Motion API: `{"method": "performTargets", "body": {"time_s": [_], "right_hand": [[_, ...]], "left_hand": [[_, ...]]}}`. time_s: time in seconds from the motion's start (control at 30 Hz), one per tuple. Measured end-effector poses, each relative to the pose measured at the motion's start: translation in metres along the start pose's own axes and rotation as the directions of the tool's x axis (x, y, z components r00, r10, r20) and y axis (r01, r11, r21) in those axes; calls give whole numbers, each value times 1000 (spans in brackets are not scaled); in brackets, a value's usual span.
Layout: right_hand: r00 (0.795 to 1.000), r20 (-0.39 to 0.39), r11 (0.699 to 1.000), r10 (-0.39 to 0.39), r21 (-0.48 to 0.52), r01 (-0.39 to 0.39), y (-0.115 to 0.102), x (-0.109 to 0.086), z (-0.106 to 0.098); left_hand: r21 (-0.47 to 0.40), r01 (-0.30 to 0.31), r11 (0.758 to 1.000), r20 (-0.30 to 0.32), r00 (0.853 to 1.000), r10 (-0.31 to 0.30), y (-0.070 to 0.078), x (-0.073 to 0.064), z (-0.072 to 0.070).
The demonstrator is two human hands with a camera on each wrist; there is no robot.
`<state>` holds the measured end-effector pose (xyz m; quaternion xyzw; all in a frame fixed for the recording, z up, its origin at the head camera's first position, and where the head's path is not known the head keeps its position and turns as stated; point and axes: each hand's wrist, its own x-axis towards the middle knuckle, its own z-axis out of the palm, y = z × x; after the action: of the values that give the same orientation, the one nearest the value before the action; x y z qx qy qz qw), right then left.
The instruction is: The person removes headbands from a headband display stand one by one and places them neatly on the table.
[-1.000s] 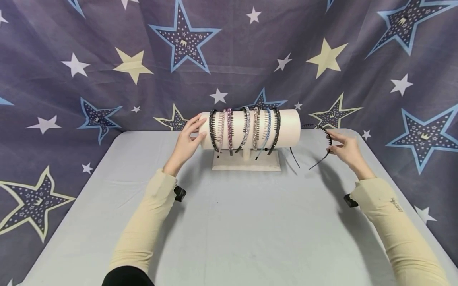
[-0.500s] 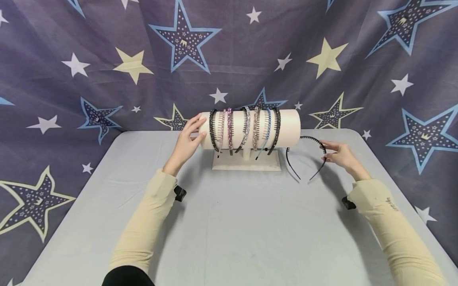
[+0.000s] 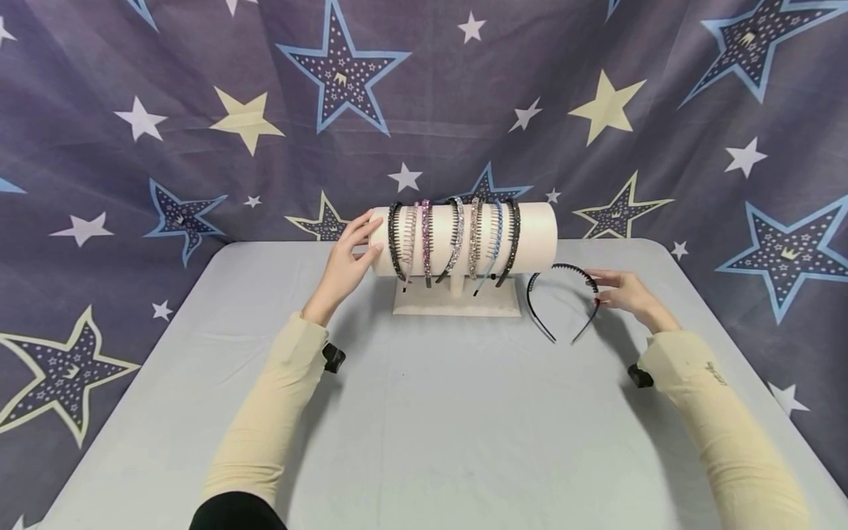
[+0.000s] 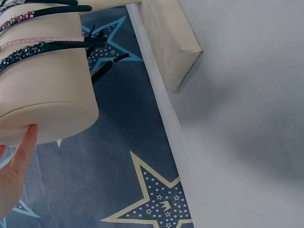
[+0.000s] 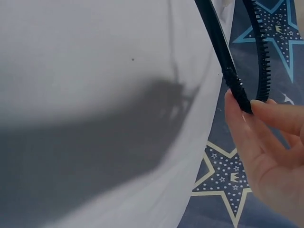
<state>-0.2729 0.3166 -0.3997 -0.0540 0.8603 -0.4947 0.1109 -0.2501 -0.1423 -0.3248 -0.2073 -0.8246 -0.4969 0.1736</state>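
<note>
A cream padded roll stand carries a row of toothed headbands, several of them jewelled in black, pink, silver and blue. My left hand rests its straight fingers against the roll's left end; one fingertip touches the flat end face in the left wrist view. To the right of the roll, my right hand pinches a black toothed headband between thumb and fingers. Its two tips point down toward the table and its arch is uppermost. The right wrist view shows the pinch on the beaded part of the black headband.
The stand's flat base sits on a table with a pale grey cloth. A dark star-patterned curtain hangs close behind the table. Black wrist cameras are strapped at both sleeves.
My right hand has drawn the black headband toward the front and slightly left, and turned it so its whole arch faces the head camera. My left hand has stayed put.
</note>
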Motion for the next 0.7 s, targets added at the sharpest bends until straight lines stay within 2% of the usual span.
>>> {"method": "performTargets", "body": {"time_s": [0.53, 0.7], "right_hand": [[995, 31, 993, 93, 68, -95, 14, 8, 0], [992, 27, 991, 124, 41, -125, 18, 10, -1]], "left_hand": [[0, 7, 1000, 6, 1000, -7, -1, 1, 0], [6, 7, 1000, 4, 1000, -7, -1, 1, 0]]}}
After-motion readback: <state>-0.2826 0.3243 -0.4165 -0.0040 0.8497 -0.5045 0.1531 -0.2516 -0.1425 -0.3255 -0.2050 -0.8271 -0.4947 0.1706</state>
